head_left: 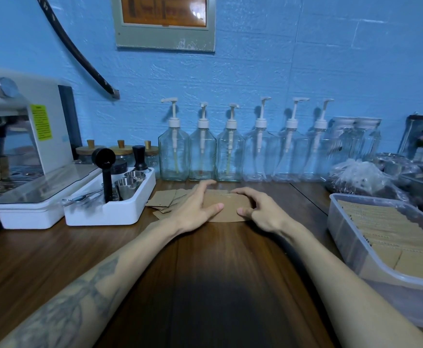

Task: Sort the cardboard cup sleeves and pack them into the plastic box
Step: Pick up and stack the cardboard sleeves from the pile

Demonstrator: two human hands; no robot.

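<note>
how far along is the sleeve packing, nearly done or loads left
Well along, not finished. Done: the plastic box on the right already holds rows of packed sleeves. In hand: the left hand and right hand are squaring a small stack on the table. Left: a few loose sleeves beside the white tray.

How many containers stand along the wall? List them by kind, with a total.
Pump bottles: 6
Wooden-lid jars: 3
Clear jars at the right: 2
Total: 11
</note>
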